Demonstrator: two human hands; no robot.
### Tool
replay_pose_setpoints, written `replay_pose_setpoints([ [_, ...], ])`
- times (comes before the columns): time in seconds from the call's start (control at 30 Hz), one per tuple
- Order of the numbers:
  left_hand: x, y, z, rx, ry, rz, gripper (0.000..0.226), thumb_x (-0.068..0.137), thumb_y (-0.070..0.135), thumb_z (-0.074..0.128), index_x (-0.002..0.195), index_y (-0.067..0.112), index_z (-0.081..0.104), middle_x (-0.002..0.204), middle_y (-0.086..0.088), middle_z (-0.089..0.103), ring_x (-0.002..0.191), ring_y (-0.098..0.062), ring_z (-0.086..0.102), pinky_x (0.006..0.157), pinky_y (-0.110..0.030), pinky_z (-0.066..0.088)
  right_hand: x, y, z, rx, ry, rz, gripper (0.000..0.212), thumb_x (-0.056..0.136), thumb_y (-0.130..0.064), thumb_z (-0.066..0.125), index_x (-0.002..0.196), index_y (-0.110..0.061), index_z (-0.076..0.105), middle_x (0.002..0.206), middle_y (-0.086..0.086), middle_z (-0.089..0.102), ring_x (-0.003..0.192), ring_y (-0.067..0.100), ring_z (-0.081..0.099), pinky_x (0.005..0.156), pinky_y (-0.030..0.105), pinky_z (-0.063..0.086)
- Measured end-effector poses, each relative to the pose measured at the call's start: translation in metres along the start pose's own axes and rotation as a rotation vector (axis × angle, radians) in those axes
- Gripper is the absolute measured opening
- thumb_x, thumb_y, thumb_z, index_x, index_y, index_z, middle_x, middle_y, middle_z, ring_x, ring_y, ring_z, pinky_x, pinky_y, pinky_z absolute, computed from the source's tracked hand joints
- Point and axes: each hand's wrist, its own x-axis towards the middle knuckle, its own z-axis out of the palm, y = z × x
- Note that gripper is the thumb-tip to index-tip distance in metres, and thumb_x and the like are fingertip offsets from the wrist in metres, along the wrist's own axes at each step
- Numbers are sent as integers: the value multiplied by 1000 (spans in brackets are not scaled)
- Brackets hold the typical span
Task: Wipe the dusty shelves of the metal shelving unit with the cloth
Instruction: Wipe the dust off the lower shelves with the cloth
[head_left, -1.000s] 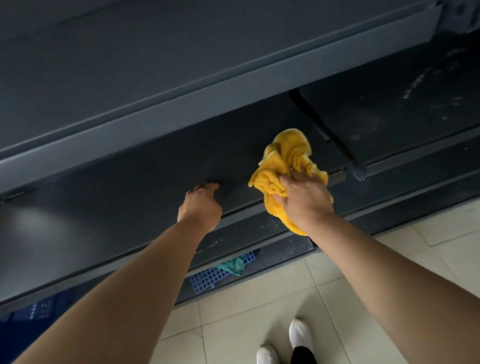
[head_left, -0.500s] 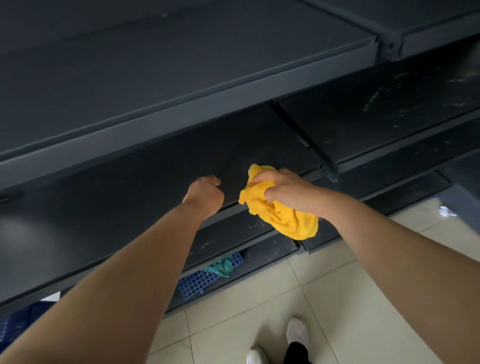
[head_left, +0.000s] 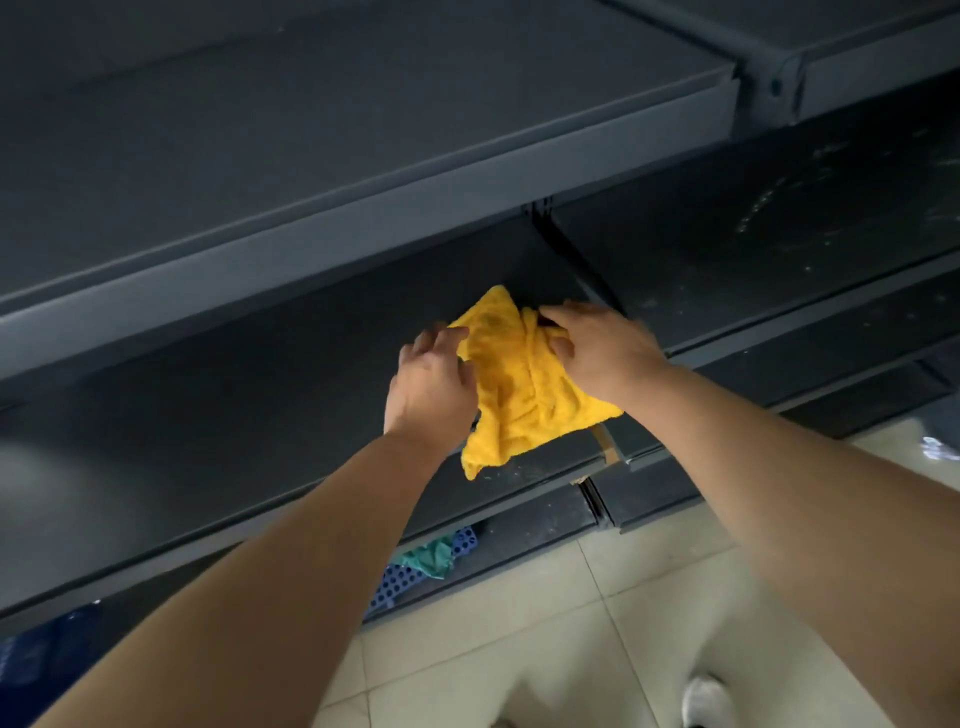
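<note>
Setting reads as a shop or stockroom: long dark grey metal gondola shelves (head_left: 311, 156) with flat front lips run in adjoining bays, with a slotted black upright (head_left: 543, 215) at the join. The floor is pale beige glazed tiles (head_left: 597, 649) with thin grout lines. A blue perforated plastic crate (head_left: 397, 584) sits at the lowest level, and white dust specks mark the right-hand bay (head_left: 779, 223).

cloth (head_left: 524, 384) on the middle shelf (head_left: 260, 395), at its front edge
left hand (head_left: 428, 387) on the cloth's left side, right hand (head_left: 602, 351) on its right; an upper shelf (head_left: 311, 130) above, a neighbouring shelf (head_left: 753, 234) adjoining on the right, and below, a crate (head_left: 395, 582) with a rag (head_left: 428, 556) on it, behind the floor (head_left: 519, 649).
</note>
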Motion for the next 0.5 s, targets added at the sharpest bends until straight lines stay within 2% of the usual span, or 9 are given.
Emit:
replay_pose_setpoints([
  [0.07,3,22,20,63,-96,91,60,97,43,44,151,30,23,160,-3,20,145,-27,17,116,-47,24,-1,27,-8,-5,33,6,42,99,-28,38,142,-32,41,148,-1,43,131,26,44,99,42,38],
  [0.13,8,44,46,148,-281,31,77,92,61,42,154,34,4,163,-6,1,149,-30,2,120,-49,9,-2,60,-15,-35,43,33,39,98,-23,41,135,-30,51,145,-2,47,127,25,47,96,40,39],
  [0.17,12,53,60,178,-337,-39,82,91,63,41,154,32,-2,162,-9,-8,149,-32,-4,120,-49,5,-3,77,-18,-42,44,51,38,97,-21,43,133,-29,54,146,-3,46,128,24,47,96,39,39],
  [0.23,20,65,78,239,-340,-122,80,96,55,41,154,27,-7,160,-13,-16,148,-35,-8,120,-48,2,-7,110,-24,-49,55,75,38,96,-19,45,132,-29,55,148,-3,43,130,23,46,99,40,39],
  [0.3,28,72,86,230,-287,-96,69,100,44,40,155,30,0,162,-8,-11,149,-33,-2,120,-47,11,-9,141,-30,-67,75,92,39,96,-17,45,131,-29,56,148,-3,43,130,23,46,100,40,40],
  [0.4,38,85,85,58,-142,-113,51,102,29,38,151,34,24,161,1,16,146,-27,22,110,-42,34,-10,177,-36,-60,80,107,40,94,-14,47,131,-27,55,144,-2,48,128,22,47,100,41,41],
  [0.5,50,119,96,-111,-83,-149,48,102,23,39,150,25,32,154,-5,35,138,-28,36,108,-35,34,-8,201,-40,-59,41,99,44,92,-11,49,134,-25,51,146,-2,45,139,19,36,105,42,40],
])
